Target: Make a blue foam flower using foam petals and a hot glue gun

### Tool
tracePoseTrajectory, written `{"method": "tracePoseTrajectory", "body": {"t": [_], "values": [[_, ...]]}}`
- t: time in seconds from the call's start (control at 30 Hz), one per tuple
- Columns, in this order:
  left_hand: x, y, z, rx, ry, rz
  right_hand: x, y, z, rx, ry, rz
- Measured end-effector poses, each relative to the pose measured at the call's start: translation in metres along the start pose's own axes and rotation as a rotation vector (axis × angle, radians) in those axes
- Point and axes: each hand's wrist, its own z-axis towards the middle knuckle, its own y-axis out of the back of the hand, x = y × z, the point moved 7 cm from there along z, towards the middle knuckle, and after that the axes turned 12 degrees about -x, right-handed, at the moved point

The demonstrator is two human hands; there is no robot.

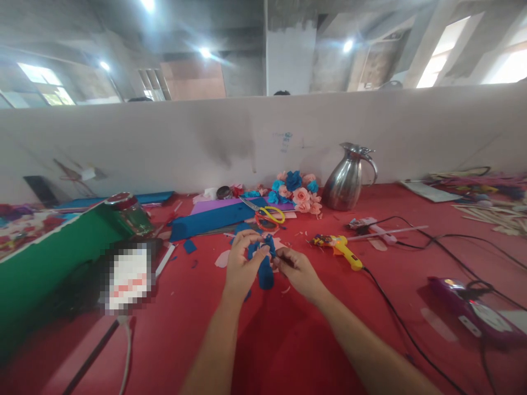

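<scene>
Both my hands meet over the red table, working on a blue paper flower (268, 245). My left hand (242, 262) pinches the flower between thumb and fingers. My right hand (297, 270) is closed at its lower right side, with thumb and fingertips pressed together on its edge. A dark blue paper strip (265, 275) hangs down or lies just below the flower; I cannot tell whether it is joined to it. Small blue and pink paper scraps lie around. Behind my hands rest scissors (269, 215) with yellow and red handles, on blue paper sheets (214, 220).
A yellow glue gun (346, 252) with a black cord lies to the right. A steel jug (346, 178) stands behind, beside pink and blue paper flowers (301, 195). A purple power strip (473, 310) is at right. A glass jar (129, 214) and green box (53, 263) are at left.
</scene>
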Motion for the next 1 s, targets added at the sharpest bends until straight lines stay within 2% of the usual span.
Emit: {"method": "tracePoseTrajectory", "body": {"t": [0.2, 0.43, 0.7, 0.83, 1.0], "values": [[-0.001, 0.002, 0.001, -0.004, -0.007, -0.017, 0.001, -0.001, -0.001, 0.014, -0.008, 0.007], [0.001, -0.002, 0.000, 0.033, 0.057, -0.068, -0.002, -0.004, -0.001, 0.033, -0.053, 0.034], [-0.001, 0.000, 0.000, 0.011, 0.049, -0.057, 0.001, -0.006, -0.004, 0.060, -0.110, 0.091], [-0.005, 0.002, 0.001, -0.011, -0.010, -0.007, 0.002, -0.006, -0.004, 0.045, -0.110, 0.097], [-0.017, 0.003, 0.001, -0.036, -0.162, 0.093, -0.003, -0.004, -0.003, 0.024, -0.111, 0.074]]}}
